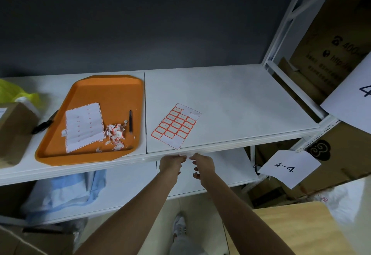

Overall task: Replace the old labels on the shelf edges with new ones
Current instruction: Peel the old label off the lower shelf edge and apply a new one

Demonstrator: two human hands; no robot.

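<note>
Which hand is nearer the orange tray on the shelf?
Left. The left hand is at the shelf edge, just right of the orange tray; the right hand is beside the left one, farther right.

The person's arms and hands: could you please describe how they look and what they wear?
The left forearm and right forearm are bare to the frame's edge; no sleeves show. The left hand and right hand wear no gloves, and no watch, bracelet or ring is visible. The right hand's nails look reddish, perhaps painted.
</note>
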